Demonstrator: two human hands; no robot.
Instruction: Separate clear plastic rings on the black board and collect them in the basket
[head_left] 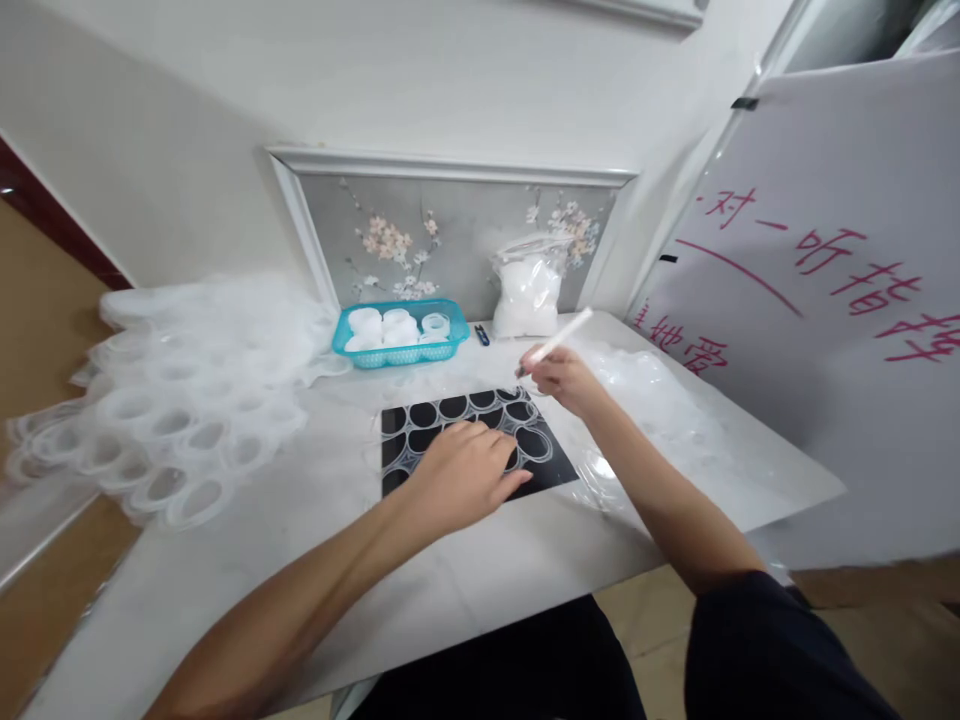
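Observation:
A black mat (551, 468) lies on the white table (420, 580), covered by a clear plastic sheet (450, 412) punched with round holes. My left hand (459, 472) rests flat on that sheet, fingers stretched out and pressing it down. My right hand (564, 378) is at the mat's far right corner, fingers closed round a white pen-like tool (559, 337) whose tip points down at the sheet.
A turquoise basket (401, 352) with white tape rolls stands at the back. Beside it sit a small blue clipper (481, 336) and a clear bag (527, 292) of white pieces. Piles of punched plastic sheets lie left (172, 400) and right (660, 400). A white board with red writing (825, 300) stands on the right.

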